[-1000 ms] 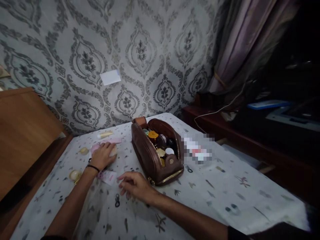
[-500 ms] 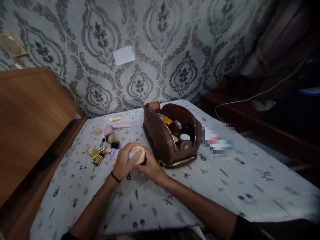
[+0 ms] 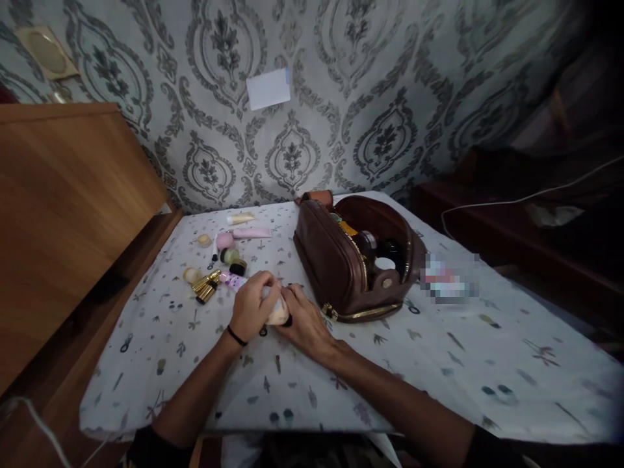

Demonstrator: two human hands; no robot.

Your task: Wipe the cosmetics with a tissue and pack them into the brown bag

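My left hand (image 3: 251, 309) and my right hand (image 3: 308, 330) come together over the front middle of the cloth, both closed around a round peach-coloured cosmetic jar (image 3: 279, 314). A black part of it shows by my right fingers, and my left thumb lies over its pale upper side. The fingers hide much of the jar. Just beyond my left hand lies a white and purple tube (image 3: 233, 280). Right of my hands stands a brown leather cosmetic bag (image 3: 329, 253), unzipped, with several jars inside, among them one with a white lid (image 3: 385, 264).
Left of my hands lie gold lipstick tubes (image 3: 207, 286), small jars (image 3: 229, 255), a pink round item (image 3: 225, 240), a pink tube (image 3: 252, 233) and a cream tube (image 3: 240, 219). A wooden panel (image 3: 73, 214) borders the left side; a patterned wall stands behind.
The view has shifted, so everything sits further right. The jar has been tipped, its round peach face now less visible. My right fingers have come up over its side.
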